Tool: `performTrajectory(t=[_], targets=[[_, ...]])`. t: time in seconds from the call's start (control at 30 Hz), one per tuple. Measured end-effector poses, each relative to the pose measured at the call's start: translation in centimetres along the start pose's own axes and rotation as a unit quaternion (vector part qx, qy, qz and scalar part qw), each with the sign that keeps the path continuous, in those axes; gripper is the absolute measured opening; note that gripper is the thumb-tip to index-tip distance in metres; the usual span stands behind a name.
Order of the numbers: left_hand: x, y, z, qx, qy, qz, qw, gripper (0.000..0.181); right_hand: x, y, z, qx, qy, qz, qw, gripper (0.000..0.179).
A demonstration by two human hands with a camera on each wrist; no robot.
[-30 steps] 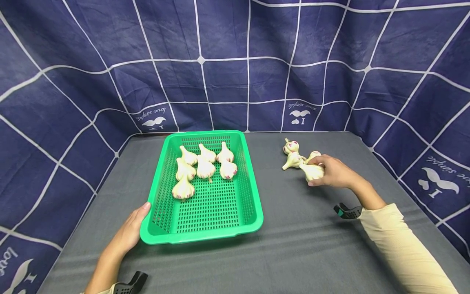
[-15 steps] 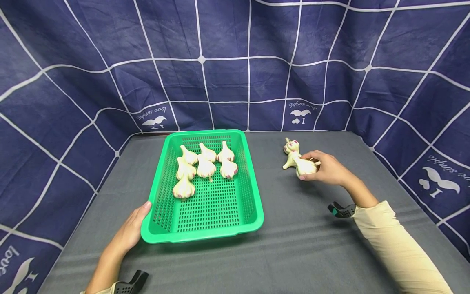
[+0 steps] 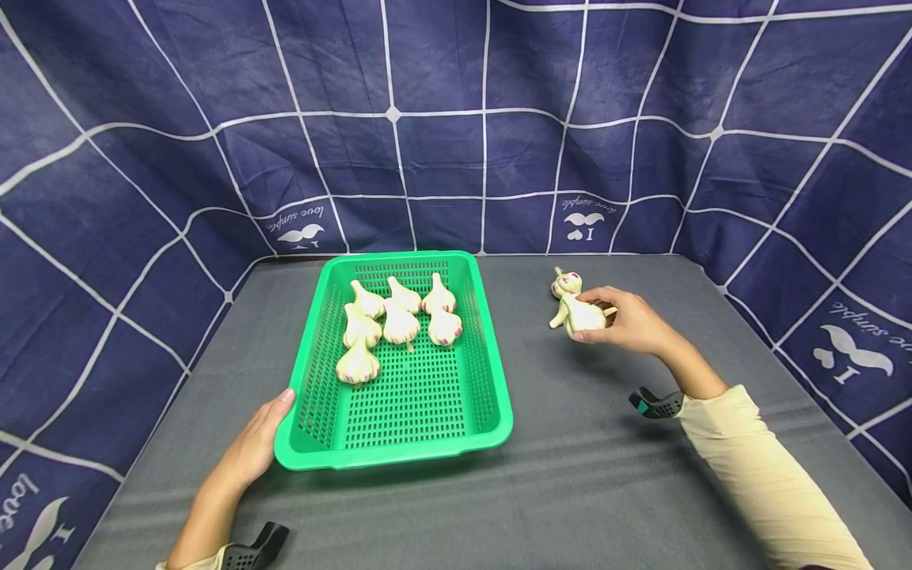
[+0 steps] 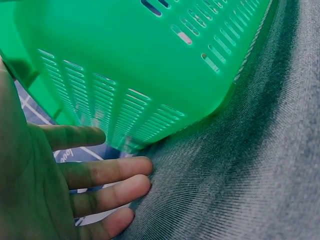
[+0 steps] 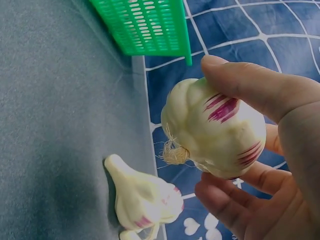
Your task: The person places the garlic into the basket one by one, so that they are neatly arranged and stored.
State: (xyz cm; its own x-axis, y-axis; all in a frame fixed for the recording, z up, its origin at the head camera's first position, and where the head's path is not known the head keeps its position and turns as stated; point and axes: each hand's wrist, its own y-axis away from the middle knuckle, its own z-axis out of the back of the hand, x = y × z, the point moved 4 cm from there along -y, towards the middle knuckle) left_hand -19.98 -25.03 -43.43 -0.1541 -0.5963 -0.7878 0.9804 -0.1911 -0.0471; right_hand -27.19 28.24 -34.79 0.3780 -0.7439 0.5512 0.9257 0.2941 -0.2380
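My right hand (image 3: 632, 321) grips a pale garlic bulb (image 3: 584, 317) with purple streaks, thumb on one side and fingers on the other. In the right wrist view its root tuft shows, and the bulb (image 5: 212, 132) is off the table. Behind it more garlic bulbs (image 3: 568, 283) lie on the table, partly hidden by the held one and the hand. My left hand (image 3: 251, 445) is at the left side of a green plastic basket (image 3: 395, 454), thumb at the rim. The left wrist view shows the left fingers (image 4: 107, 172) straight and spread beneath the basket's wall.
Several garlic bulbs (image 3: 358, 364) lie in the back and left part of the basket. A grey cloth (image 3: 556, 491) covers the table. Blue curtain fabric (image 3: 442, 158) with white lines stands along the back and sides.
My right hand has moved left and slightly up in the view with the garlic bulb, away from where that bulb lay. The left hand and basket look unmoved.
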Motion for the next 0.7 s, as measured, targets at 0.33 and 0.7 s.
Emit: performTrajectory(t=[0.33,0.7], targets=[[-0.1,0.1,0.1,0.004,0.001,0.020,0.9998,0.065,0.9,-0.5,-0.1,-0.004,-0.021,0.002,0.9998,0.057],[-0.2,0.2,0.0,0.007,-0.001,0.031,0.9995,0.067,1.3,-0.9,-0.5,-0.011,-0.015,-0.020,0.9996,0.057]])
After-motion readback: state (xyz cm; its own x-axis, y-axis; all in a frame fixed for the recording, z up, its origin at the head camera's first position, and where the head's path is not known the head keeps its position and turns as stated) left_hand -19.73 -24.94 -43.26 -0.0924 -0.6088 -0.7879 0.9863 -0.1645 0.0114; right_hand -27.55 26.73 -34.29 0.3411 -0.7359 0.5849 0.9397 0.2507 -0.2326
